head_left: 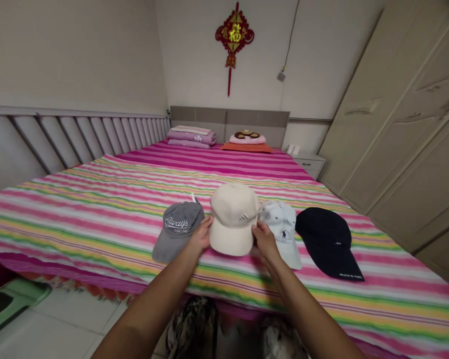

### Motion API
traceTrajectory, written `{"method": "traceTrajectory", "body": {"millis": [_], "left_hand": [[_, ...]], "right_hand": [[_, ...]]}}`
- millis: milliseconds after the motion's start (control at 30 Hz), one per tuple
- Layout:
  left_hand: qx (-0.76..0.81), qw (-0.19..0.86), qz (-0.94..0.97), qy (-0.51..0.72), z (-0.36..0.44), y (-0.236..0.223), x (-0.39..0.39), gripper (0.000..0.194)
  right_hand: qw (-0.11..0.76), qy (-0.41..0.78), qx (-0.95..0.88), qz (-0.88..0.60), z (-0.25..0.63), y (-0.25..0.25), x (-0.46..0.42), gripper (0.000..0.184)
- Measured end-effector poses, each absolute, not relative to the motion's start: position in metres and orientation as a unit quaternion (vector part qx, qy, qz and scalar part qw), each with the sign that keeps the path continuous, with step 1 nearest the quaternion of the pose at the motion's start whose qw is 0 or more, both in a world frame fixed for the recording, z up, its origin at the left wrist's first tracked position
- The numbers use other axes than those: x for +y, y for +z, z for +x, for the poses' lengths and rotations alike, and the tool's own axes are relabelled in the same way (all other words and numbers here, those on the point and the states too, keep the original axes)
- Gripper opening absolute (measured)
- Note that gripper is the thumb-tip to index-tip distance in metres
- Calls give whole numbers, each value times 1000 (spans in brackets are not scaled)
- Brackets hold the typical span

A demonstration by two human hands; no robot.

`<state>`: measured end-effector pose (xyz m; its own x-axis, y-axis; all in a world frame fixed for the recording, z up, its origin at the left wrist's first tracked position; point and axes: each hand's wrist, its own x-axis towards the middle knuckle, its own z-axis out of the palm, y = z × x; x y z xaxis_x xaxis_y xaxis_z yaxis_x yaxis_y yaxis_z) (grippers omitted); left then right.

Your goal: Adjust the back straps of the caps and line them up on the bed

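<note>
Between my two hands is a cream baseball cap (234,209) with a small three-stripe logo, its brim toward me. My left hand (202,232) grips its left edge, fingers closed at the brim's corner. On the opposite edge my right hand (262,235) pinches the cap near the brim. A grey baseball cap (177,229) with white "Always" lettering lies just left of my left hand. Behind my right hand is a pale blue baseball cap (282,224) with a small dark emblem, partly hidden. Further right rests a dark navy baseball cap (325,239).
The caps are on a bed with a striped sheet (108,199). Folded purple bedding (192,137) and a pillow stack (247,141) sit by the headboard (202,115). A railing (82,134) runs along the left, a wardrobe (389,124) stands right, and a green stool (20,294) is lower left.
</note>
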<state>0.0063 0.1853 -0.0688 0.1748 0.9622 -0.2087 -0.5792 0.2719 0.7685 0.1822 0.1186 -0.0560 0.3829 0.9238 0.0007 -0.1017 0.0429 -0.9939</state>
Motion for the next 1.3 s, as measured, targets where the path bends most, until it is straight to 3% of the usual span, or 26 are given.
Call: {"method": "traceTrajectory", "body": {"millis": [267,600,933,1067,1300], "left_hand": [[514,555,383,530,36,-107,211,29],[561,448,508,476,30,-108,202,29],[517,566,375,521,19,-106,183,16],[493,642,277,517,15,-105,176,23],[473,702,194,496,20,-100,165,46]], "right_hand": [[547,277,-401,-681,179,-97,147,28],[546,232,-425,-683,174,-91,135,27],[657,349,-281,-606,189,-102,61,11],[703,412,-134,-564,209,-114,28,18],[717,493,18,-492,247,-105,46,7]]}}
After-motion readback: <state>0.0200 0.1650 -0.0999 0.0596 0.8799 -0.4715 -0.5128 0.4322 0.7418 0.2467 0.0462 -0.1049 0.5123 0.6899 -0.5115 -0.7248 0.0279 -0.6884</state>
